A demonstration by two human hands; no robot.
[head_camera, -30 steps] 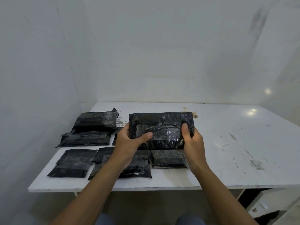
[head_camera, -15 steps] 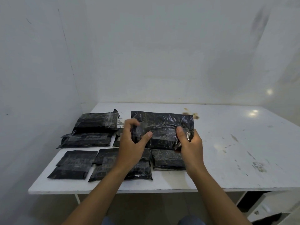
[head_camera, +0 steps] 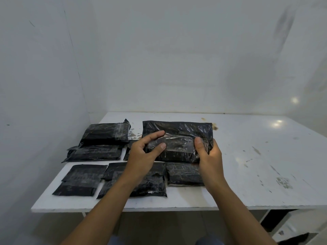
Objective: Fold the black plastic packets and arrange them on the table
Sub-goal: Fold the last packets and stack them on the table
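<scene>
Head view, both hands (head_camera: 141,154) (head_camera: 210,156) gripping black packet (head_camera: 177,128)

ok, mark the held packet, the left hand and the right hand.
held packet (head_camera: 177,127), head view, upper black face above the fingers.
left hand (head_camera: 142,155), head view, back of the hand.
right hand (head_camera: 211,156), head view, back of the hand.

Glossy black packets (head_camera: 178,131); stained white table (head_camera: 247,156)

Glossy, crinkled black plastic packets (head_camera: 177,138) lie on a scuffed, stained white table (head_camera: 256,165).
</scene>
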